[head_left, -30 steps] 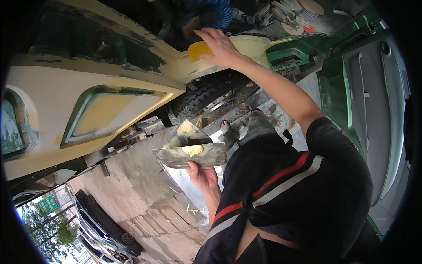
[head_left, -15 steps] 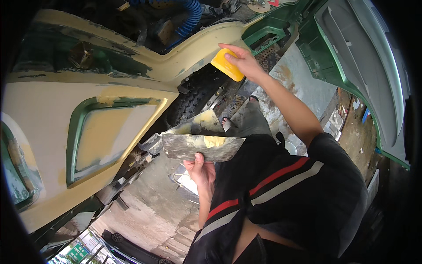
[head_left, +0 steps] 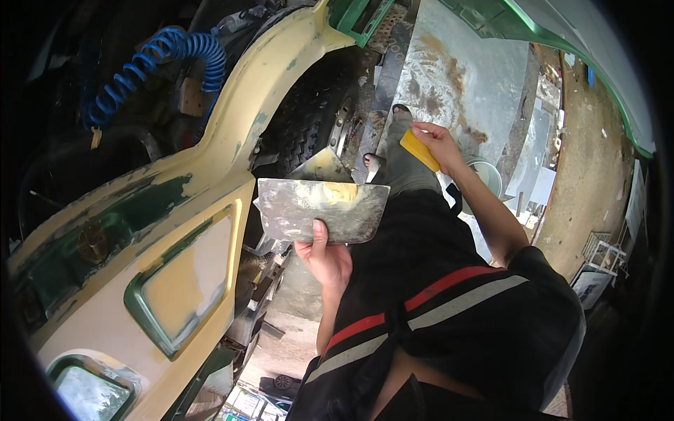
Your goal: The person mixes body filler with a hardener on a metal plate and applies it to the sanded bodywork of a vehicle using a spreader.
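Note:
My left hand (head_left: 327, 261) grips the lower edge of a flat metal putty board (head_left: 302, 210), thumb on its face and fingers behind. A dab of pale yellow filler (head_left: 340, 191) lies near the board's upper edge. Another smeared triangular plate (head_left: 324, 167) shows just beyond it. My right hand (head_left: 439, 149) pinches a yellow putty spreader (head_left: 419, 150), held apart from the board on its right. To the left is a vehicle's body panel (head_left: 235, 133), coated in cream filler with green paint showing through in places.
A tyre (head_left: 305, 133) sits beneath the wheel arch. A blue coiled hose (head_left: 168, 45) hangs in the dark bay at upper left. At right are a bucket (head_left: 489, 175) and a wire rack (head_left: 604, 252). A green panel (head_left: 505, 17) overhangs the upper right.
My right hand has drawn back from the wheel arch, down and to the right, with the spreader. The board now shows more of its face. The view has turned, shifting the vehicle.

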Demonstrator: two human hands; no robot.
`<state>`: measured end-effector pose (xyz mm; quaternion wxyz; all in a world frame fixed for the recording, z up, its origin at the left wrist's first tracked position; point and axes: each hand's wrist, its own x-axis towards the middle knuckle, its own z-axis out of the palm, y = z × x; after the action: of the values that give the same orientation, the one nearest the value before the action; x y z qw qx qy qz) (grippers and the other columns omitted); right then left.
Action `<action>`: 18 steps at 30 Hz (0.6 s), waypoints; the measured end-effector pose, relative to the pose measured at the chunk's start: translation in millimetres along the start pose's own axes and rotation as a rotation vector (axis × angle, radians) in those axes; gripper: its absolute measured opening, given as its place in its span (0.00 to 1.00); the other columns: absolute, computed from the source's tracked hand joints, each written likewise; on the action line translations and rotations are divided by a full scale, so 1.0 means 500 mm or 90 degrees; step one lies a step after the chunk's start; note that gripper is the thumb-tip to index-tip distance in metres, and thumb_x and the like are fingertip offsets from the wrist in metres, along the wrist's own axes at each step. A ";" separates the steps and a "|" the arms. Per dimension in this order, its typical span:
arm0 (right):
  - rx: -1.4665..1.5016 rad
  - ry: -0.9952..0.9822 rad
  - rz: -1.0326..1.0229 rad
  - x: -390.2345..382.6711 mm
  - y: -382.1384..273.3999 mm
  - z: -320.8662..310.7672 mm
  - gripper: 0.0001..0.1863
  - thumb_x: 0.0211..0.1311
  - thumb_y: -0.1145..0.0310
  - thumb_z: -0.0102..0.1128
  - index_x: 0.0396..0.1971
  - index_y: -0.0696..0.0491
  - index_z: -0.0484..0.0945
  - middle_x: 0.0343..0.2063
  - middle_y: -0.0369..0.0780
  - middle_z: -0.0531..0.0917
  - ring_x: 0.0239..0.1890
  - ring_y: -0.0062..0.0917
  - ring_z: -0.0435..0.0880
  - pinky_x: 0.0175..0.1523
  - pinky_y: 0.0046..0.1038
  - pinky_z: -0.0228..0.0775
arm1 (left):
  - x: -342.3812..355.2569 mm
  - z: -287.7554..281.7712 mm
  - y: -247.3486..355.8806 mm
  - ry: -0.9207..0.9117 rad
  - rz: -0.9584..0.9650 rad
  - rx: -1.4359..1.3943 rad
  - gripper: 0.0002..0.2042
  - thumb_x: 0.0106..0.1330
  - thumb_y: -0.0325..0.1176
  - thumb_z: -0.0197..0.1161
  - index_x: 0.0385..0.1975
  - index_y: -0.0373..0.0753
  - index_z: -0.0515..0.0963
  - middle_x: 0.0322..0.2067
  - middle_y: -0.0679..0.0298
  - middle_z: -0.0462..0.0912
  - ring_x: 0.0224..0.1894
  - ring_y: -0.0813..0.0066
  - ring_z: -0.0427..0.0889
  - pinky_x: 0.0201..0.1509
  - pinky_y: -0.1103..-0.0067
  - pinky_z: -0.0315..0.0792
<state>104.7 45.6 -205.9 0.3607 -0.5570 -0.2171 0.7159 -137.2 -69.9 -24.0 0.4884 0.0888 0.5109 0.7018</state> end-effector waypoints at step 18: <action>0.077 -0.014 -0.147 -0.037 -0.289 0.020 0.14 0.62 0.70 0.66 0.46 0.56 0.78 0.36 0.38 0.85 0.36 0.17 0.83 0.40 0.22 0.75 | 0.125 0.213 -0.033 0.040 0.254 0.226 0.14 0.66 0.25 0.64 0.50 0.29 0.74 0.50 0.54 0.80 0.49 0.69 0.79 0.58 0.70 0.74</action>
<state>137.1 125.5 -88.3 0.4712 -0.4979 -0.2400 0.6874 -92.6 46.0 -11.3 0.3009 0.2502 0.6135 0.6859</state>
